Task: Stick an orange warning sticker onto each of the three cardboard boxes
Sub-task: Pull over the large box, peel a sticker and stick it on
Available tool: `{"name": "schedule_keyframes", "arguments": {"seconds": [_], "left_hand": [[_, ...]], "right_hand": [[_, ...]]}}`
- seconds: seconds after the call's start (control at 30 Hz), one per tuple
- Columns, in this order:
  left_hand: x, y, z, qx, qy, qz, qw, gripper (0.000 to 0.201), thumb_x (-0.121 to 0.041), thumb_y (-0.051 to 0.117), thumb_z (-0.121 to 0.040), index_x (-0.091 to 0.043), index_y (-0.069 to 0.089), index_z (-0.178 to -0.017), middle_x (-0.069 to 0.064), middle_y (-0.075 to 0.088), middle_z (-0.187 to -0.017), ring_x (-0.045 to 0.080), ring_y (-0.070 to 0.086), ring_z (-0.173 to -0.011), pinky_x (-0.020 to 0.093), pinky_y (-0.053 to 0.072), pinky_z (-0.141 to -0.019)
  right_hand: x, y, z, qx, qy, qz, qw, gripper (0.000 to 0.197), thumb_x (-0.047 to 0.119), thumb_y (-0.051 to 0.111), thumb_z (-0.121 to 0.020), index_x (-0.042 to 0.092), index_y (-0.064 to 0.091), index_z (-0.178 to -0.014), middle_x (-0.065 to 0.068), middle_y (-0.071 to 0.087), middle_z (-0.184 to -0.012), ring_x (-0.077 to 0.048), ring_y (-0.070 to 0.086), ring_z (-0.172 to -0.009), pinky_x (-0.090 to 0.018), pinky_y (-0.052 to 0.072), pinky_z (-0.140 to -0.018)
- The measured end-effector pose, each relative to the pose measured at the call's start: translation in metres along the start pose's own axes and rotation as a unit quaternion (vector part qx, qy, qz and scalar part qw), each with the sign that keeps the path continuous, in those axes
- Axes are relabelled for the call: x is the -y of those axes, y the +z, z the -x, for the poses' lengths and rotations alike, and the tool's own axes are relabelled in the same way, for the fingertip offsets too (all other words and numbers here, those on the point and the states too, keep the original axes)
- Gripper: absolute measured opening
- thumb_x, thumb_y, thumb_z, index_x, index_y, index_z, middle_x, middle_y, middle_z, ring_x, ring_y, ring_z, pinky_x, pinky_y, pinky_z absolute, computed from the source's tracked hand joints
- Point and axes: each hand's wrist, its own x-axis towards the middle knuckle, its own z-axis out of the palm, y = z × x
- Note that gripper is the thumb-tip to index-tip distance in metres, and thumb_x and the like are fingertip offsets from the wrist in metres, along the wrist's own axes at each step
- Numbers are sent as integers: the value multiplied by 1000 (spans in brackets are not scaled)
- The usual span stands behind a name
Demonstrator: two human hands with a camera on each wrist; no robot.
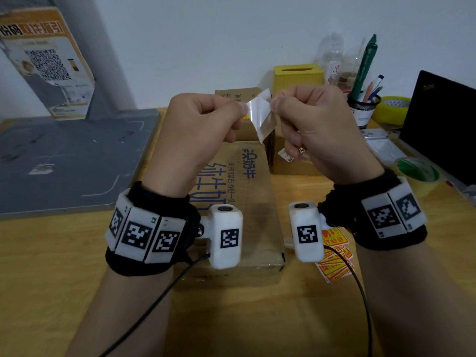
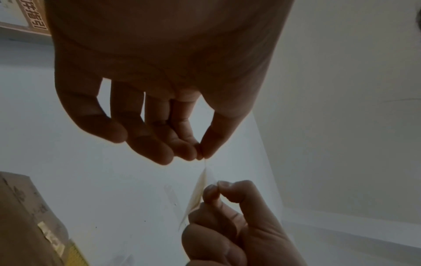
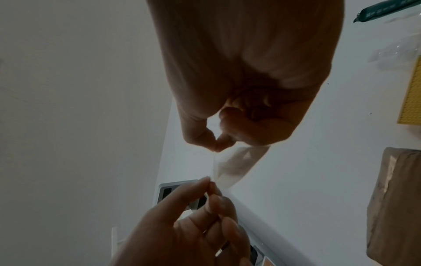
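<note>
Both hands are raised above the boxes with one sticker point(image 1: 260, 115) between them, its white back toward me. My left hand point(image 1: 241, 108) pinches its left edge between thumb and forefinger. My right hand point(image 1: 275, 104) pinches the right edge, where a thin layer seems to part from the sheet. The left wrist view shows the left hand point(image 2: 202, 156) pinching the sticker point(image 2: 197, 190), and the right wrist view shows the right hand point(image 3: 215, 146) on the sticker point(image 3: 232, 165). A long cardboard box point(image 1: 247, 202) lies below, a small box point(image 1: 291, 163) to its right, a third box point(image 1: 235, 95) behind. A pile of orange stickers point(image 1: 334, 256) lies under my right wrist.
A grey mat point(image 1: 64, 155) covers the left of the wooden table. At the back right stand a yellow tissue box point(image 1: 296, 76), a pen holder point(image 1: 363, 109), a yellow tape roll point(image 1: 394, 109), a green tape roll point(image 1: 417, 173) and a dark laptop point(image 1: 443, 124).
</note>
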Motion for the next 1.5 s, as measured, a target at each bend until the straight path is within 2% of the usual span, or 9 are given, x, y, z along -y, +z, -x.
{"name": "schedule_keyframes", "arguments": {"seconds": [0.13,0.23,0.5,0.8,0.93,1.03,1.23,1.4,1.5], "left_hand": [[1,2,-2,20,-33,21,999,17,-21,65,-91,-17,71,-76,-7,68,-68,10,63,-60,25,45,-59],[3,2,-4,19,-52,34,998,15,-21,63,-92,-13,70,-82,-5,67,-71,12,64,-62,30,46,-62],[6,-2,-8,-22,-61,61,996,16,-18,56,-94,-15,62,-80,-9,58,-65,10,63,-56,27,43,-57],[4,-3,-7,-55,-58,121,989,20,-16,55,-93,-19,56,-74,-9,57,-64,14,59,-58,28,41,-55],[4,-2,-8,-59,-52,119,990,19,-17,56,-93,-19,58,-74,-9,57,-64,13,59,-59,26,42,-53],[5,1,-8,-49,-49,103,992,18,-18,57,-92,-19,60,-74,-9,57,-65,13,60,-60,26,42,-53],[7,5,-7,-40,-56,72,995,9,-18,60,-90,-19,65,-83,-8,63,-71,8,63,-60,25,44,-54],[6,6,-6,-39,-52,60,996,14,-13,59,-91,-25,67,-90,-4,69,-87,7,63,-62,25,45,-57],[4,4,-4,-38,-42,57,997,24,-8,54,-91,-26,70,-88,-7,71,-89,5,62,-63,26,44,-58]], "right_hand": [[-2,0,-1,-9,16,18,1000,23,5,58,-96,-14,60,-83,-8,37,-52,-16,30,-37,-23,32,-37],[-2,0,-1,-24,35,26,999,31,7,59,-95,9,55,-64,-7,34,-53,-16,30,-39,-23,32,-38],[-7,-8,-4,-83,80,51,992,42,11,58,-92,21,43,-54,2,30,-51,-13,27,-42,-21,29,-41],[-15,-23,-5,-131,41,214,967,31,17,61,-86,-14,60,-82,-9,45,-62,-23,44,-52,-24,41,-39],[-17,-27,-6,-132,42,230,963,32,22,63,-89,-10,64,-90,-16,54,-70,-9,52,-44,-21,43,-34],[-19,-30,-6,-131,50,254,957,33,26,68,-85,-7,66,-88,-26,65,-78,-18,63,-56,-20,45,-36],[-25,-33,-7,-100,81,329,936,6,20,70,-80,18,67,-76,-1,62,-65,-26,67,-60,-48,62,-57],[-13,-21,-6,-72,16,302,950,26,12,57,-89,27,77,-80,5,59,-64,-10,52,-48,-28,48,-51],[-6,-16,-3,-48,-30,273,960,24,14,66,-86,31,77,-99,14,60,-78,-8,53,-57,-30,47,-56]]}}
